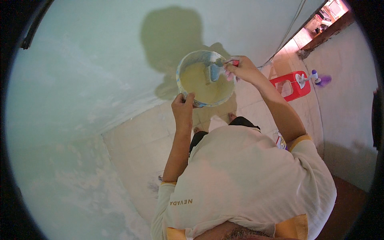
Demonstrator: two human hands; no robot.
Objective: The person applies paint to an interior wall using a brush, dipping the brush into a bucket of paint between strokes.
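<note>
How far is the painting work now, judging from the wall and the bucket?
Done: the upper wall looks evenly pale green. In hand: the left hand holds the bucket by its rim, and the right hand dips a brush into the yellowish paint, which lies well below the rim. Left: the lower wall near the floor looks patchy, with whitish spots.

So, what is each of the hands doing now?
Left hand: closed on the rim of the paint bucket.
Right hand: closed on a paintbrush.
</note>
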